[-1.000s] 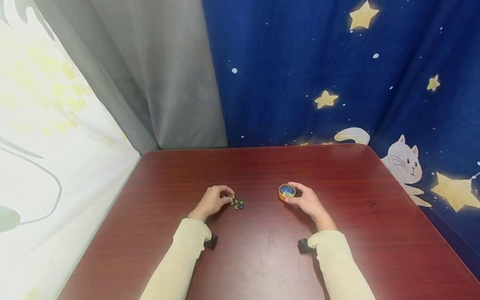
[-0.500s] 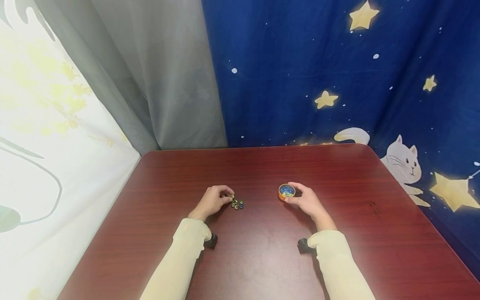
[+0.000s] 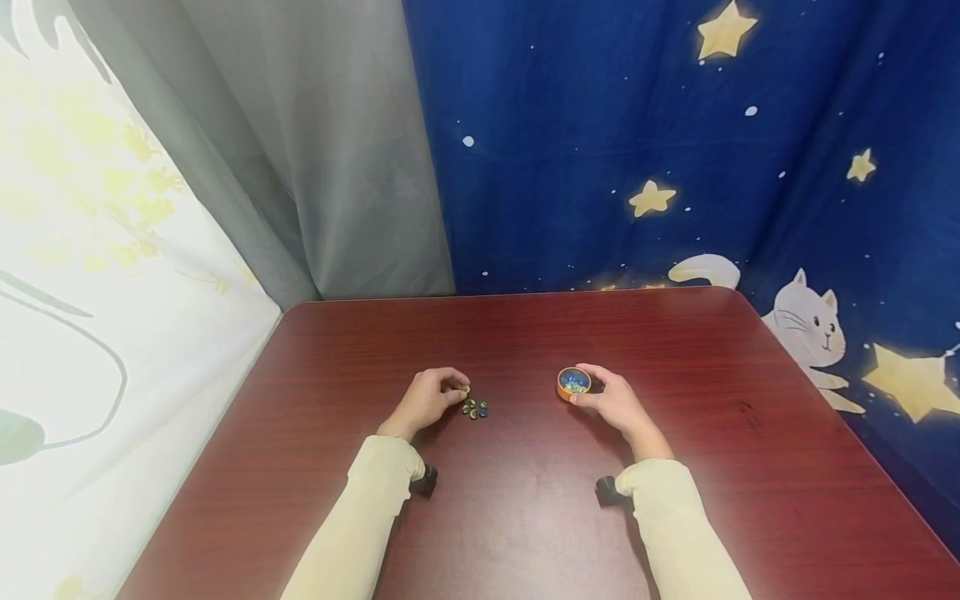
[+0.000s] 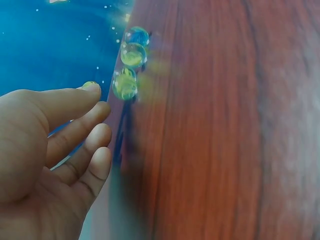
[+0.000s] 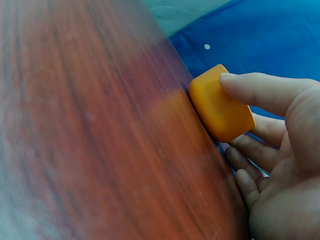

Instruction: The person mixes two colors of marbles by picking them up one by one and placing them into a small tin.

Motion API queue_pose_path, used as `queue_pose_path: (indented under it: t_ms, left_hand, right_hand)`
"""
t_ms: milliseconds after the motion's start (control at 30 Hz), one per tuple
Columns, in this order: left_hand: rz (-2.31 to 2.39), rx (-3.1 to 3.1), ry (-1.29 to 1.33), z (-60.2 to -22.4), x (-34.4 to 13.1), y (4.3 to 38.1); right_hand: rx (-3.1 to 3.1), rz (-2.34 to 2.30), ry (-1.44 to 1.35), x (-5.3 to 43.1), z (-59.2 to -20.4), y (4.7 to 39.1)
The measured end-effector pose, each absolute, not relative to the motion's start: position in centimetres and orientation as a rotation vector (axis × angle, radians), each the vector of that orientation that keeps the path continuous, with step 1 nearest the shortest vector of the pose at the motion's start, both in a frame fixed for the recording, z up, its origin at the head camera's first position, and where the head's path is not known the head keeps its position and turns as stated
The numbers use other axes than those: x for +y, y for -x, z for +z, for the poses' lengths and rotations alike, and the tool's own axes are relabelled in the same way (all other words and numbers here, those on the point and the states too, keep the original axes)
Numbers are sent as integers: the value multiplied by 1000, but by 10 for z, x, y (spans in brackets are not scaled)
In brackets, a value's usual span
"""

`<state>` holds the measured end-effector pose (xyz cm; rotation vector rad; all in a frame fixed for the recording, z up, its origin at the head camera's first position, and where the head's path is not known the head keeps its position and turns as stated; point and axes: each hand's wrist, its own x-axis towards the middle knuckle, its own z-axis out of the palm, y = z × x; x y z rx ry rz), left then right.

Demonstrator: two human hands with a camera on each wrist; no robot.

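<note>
Between thumb and fingertip my left hand (image 3: 427, 400) pinches a yellow-green glass marble (image 3: 466, 388). Most of that marble is hidden behind the thumb in the left wrist view, where only a sliver shows. Just below the fingertips several clear marbles (image 3: 473, 409) with green, yellow and blue swirls lie in a small cluster on the table. My right hand (image 3: 615, 404) grips a small orange bowl (image 5: 220, 107) from its right side, thumb on the near wall. The bowl stands upright on the table, with several marbles (image 3: 575, 387) inside it.
A dark red wood-grain table (image 3: 525, 517) with rounded far corners lies under both hands. Behind it hang a grey curtain (image 3: 360, 167) and a blue starry curtain (image 3: 555, 167). A white printed cloth (image 3: 112, 292) borders the left side.
My left hand has risen very slightly with the pinched marble, away from the cluster. The right hand and the bowl have stayed in place.
</note>
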<state>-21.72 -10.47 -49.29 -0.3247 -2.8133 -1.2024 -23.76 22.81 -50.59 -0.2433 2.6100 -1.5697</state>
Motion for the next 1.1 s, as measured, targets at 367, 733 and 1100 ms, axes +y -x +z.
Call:
queue_pose_path:
  t_ms: [367,733,1100]
  left_hand:
    - [-1263,-2750,365,-490,-86,222]
    - [-1287,-2739,394,-487,-60,220]
    - [-1380,-2725,381,-489,-41,223]
  right_hand:
    - [2603,-1582,243,228,-509,240]
    - [2593,-1594,247,229,-507,236]
    - [2598,-1595,229,227,-507,237]
